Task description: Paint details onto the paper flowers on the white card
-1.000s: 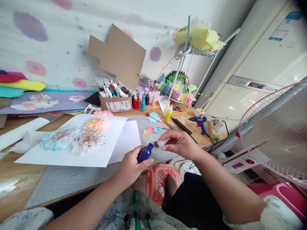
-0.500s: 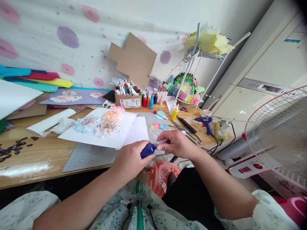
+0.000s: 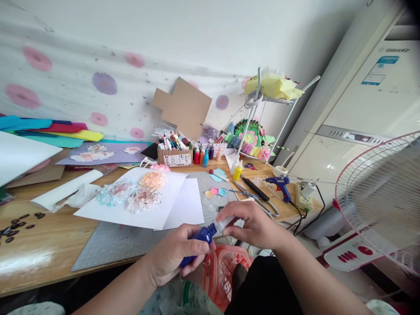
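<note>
My left hand is wrapped round a dark blue bottle, tilted with its neck toward the right. A whitish, translucent cap is pinched between the fingers of my right hand. The bottle's blue neck shows, and the cap sits right at its mouth; whether they still touch I cannot tell. Both hands are above the table's front edge, over a coral plastic basket. Just beyond lie white paper sheets, and on the left one rest ruffled flowers in blue, peach and brown-speckled white.
A grey cutting mat lies under the papers. Beyond my right hand are scissors, a black-handled tool, a yellow bottle and a blue glue gun. A fan stands at the right; dark beans or stones lie far left.
The bottle's neck is now exposed, with the cap drawn off it toward the right. My left hand and the bottle have moved lower, and the camera view has tilted up.
</note>
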`<state>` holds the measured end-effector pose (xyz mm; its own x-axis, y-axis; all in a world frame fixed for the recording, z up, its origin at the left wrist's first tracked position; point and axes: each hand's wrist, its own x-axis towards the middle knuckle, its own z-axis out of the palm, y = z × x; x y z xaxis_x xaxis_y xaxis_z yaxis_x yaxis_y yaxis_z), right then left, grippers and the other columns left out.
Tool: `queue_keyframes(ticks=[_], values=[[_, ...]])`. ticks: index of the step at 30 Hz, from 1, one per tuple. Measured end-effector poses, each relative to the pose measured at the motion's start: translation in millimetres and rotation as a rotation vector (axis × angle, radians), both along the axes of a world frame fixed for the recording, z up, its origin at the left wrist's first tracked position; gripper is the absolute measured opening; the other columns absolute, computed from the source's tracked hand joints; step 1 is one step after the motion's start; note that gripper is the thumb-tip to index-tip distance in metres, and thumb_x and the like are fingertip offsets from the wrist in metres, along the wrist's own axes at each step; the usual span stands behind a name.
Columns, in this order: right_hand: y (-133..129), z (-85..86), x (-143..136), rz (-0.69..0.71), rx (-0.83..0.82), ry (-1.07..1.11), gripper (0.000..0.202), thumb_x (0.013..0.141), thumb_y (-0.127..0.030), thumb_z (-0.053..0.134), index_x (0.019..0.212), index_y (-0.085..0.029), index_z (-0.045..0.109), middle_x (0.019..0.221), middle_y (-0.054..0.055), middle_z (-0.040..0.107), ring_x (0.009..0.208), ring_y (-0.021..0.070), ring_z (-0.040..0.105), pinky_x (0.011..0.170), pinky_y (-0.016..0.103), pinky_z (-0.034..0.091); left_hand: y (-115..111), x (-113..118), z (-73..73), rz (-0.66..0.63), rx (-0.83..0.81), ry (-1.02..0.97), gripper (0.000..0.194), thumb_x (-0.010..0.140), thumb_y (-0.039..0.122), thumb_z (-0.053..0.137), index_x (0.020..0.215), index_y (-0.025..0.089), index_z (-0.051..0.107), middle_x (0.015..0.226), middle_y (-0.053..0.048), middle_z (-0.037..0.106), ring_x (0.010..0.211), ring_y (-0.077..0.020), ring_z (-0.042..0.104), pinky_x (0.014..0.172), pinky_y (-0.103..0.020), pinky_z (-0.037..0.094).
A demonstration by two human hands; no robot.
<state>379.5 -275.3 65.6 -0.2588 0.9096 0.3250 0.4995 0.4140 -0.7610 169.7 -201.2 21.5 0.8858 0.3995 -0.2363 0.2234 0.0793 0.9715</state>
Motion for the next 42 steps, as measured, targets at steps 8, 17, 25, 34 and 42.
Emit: queue_keyframes(ticks=[8,17,25,34,42], values=[[5,-7.0,-4,-0.077,-0.126,-0.076,0.031,0.081,-0.042,0.068,0.089,-0.011,0.067,0.071,0.004,0.066,0.059,0.0101,0.059,0.055,0.019,0.045,-3,10,0.4,0.197,0.397,0.103,0.028,0.072,0.043,0.063,0.083,0.018,0.062,0.068,0.000,0.057,0.061,-0.0148,0.049,0.058,-0.026,0.035],[10,-11.5,-3,-0.095,-0.218,-0.070,0.044,0.081,-0.056,0.062,0.096,-0.015,0.066,0.078,0.003,0.066,0.065,0.0114,0.058,0.061,0.022,0.044,-1,8,-0.2,0.270,0.665,0.173,0.023,0.077,0.039,0.063,0.092,0.023,0.065,0.079,0.001,0.066,0.072,-0.0176,0.056,0.067,-0.027,0.037],[17,-20.5,-11,-0.127,-0.203,-0.149,0.044,0.083,-0.056,0.060,0.071,-0.013,0.063,0.057,-0.001,0.052,0.053,0.0091,0.043,0.053,0.023,0.034,-2,4,-3.4,0.296,0.831,0.249,0.021,0.079,0.034,0.060,0.095,0.022,0.064,0.090,-0.006,0.070,0.086,-0.0270,0.061,0.074,-0.033,0.037],[14,-14.4,-15,-0.074,-0.217,-0.128,0.041,0.080,-0.054,0.064,0.092,-0.014,0.066,0.078,0.002,0.065,0.065,0.0105,0.055,0.058,0.020,0.040,1,3,-5.9,0.260,0.755,0.197,0.013,0.077,0.033,0.063,0.087,0.026,0.064,0.082,0.002,0.070,0.076,-0.0192,0.063,0.068,-0.027,0.040],[12,-14.2,-11,-0.056,-0.229,-0.121,0.039,0.080,-0.047,0.068,0.106,-0.018,0.065,0.091,0.003,0.067,0.072,0.0113,0.060,0.064,0.020,0.044,3,6,-12.9,0.269,0.626,0.153,0.015,0.078,0.034,0.061,0.089,0.025,0.065,0.079,0.002,0.068,0.074,-0.0188,0.060,0.067,-0.027,0.040]])
